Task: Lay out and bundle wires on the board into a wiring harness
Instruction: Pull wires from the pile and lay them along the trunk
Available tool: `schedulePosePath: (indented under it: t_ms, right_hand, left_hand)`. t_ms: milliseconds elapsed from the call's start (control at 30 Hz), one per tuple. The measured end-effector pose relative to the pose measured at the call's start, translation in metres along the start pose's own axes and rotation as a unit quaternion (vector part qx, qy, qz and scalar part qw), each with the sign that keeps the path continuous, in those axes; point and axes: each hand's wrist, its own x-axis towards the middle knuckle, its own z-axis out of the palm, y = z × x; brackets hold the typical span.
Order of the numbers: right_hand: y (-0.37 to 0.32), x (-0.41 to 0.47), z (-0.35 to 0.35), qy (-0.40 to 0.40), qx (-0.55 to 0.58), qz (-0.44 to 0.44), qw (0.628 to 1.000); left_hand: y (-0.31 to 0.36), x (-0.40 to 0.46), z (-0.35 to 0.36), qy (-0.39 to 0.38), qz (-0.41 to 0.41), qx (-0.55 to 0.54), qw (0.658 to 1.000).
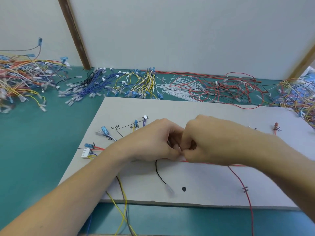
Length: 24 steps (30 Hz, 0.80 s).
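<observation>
Centrally on the grey board [196, 109], the left hand [153, 142] and right hand [209, 142] meet knuckle to knuckle, fingers curled, pinching the wire bundle [204, 162]. Yellow wires [123, 206] overhang the board's near edge; loose wires [136, 82] crowd the green worktop [34, 150] beyond.

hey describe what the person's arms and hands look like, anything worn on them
Both arms are bare to the frame edge: no sleeves, gloves, watch or rings in view. The left hand and right hand show short nails where visible; no markings on them.
</observation>
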Motion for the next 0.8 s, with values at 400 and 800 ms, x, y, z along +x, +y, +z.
schedulePosePath:
  t_ms: [400, 800]
  right_hand:
    - [0.029, 0.027, -0.008, -0.069, 0.122, -0.044, 0.989]
    - [0.043, 0.046, -0.005, -0.076, 0.125, -0.033, 0.989]
  left_hand:
    - [-0.006, 0.002, -0.002, 0.077, -0.036, -0.06, 0.995]
    - [-0.001, 0.002, 0.004, 0.223, 0.002, 0.101, 0.969]
